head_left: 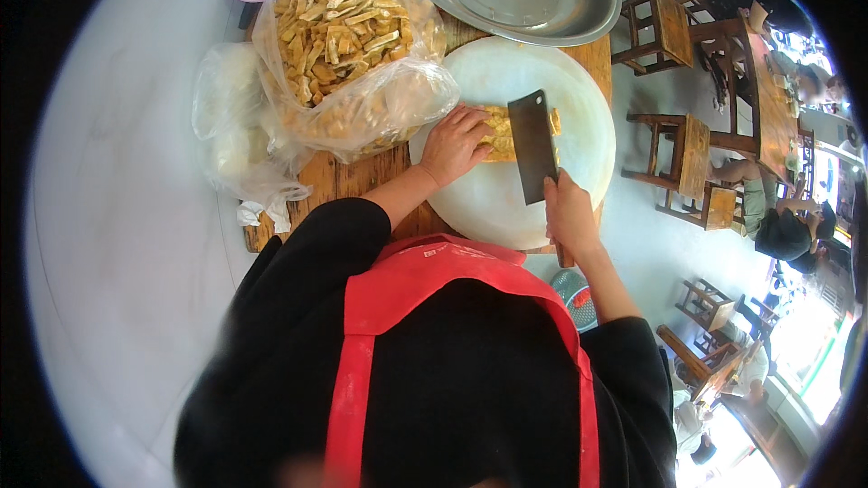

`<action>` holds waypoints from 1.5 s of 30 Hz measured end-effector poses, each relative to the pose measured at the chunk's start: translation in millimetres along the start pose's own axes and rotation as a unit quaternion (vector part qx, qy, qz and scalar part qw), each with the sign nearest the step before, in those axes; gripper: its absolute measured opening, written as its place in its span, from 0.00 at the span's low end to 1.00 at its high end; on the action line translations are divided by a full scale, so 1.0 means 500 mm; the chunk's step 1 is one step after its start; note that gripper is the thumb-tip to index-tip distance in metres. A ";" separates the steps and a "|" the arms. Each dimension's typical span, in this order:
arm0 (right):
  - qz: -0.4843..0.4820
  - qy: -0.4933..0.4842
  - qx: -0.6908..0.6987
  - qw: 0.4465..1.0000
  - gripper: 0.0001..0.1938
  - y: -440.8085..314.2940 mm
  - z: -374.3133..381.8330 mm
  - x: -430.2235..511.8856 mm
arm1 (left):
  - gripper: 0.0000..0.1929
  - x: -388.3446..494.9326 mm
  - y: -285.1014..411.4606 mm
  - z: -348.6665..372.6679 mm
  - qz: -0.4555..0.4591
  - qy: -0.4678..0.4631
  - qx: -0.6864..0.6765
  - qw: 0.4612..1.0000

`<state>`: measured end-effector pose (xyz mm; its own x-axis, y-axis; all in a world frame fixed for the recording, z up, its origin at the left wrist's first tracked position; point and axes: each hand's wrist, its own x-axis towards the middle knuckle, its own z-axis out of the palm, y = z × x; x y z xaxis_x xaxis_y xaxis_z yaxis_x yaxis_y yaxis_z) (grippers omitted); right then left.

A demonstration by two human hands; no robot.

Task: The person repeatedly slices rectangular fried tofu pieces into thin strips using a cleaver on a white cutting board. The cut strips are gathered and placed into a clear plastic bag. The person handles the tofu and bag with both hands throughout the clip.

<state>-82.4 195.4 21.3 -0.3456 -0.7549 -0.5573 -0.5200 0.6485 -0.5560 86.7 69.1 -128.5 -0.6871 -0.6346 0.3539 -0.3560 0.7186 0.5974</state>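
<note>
My right hand (571,213) grips the wooden handle of a cleaver (532,149). Its wide dark blade lies across yellow-brown slabs that look like fried tofu (500,137). With bent fingertips, my left hand (458,144) holds the slabs down by their left end. A narrow cut strip (555,122) shows just past the blade on the right. Beneath all this is a round, pale chopping board (475,217). The blade hides part of the slabs, so I cannot tell how deep the edge sits.
An open plastic bag (346,41) of cut strips stands left of the board, beside a bag with pale contents (234,115). A steel basin (576,34) overlaps the board's far side. Wooden stools (671,34) and seated people are on the right. A mesh basket (569,295) sits below the table.
</note>
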 end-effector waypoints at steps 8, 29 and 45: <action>-0.048 0.161 -0.017 0.986 0.13 0.064 0.161 0.124 | 0.15 -0.006 0.000 0.007 -0.027 -0.005 -0.012 1.000; -0.036 0.159 -0.030 0.986 0.14 0.030 0.179 0.122 | 0.17 -0.005 -0.003 0.001 -0.045 -0.016 -0.005 0.999; -0.023 0.108 -0.006 0.994 0.13 0.020 0.157 0.096 | 0.17 -0.004 -0.005 0.011 -0.069 -0.033 -0.019 0.997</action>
<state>-43.0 173.6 -59.2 -0.4799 -0.7884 -0.3849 -0.5486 0.6120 -0.5696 85.6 70.1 -134.6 -0.6732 -0.7062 0.2191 -0.4269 0.6132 0.6647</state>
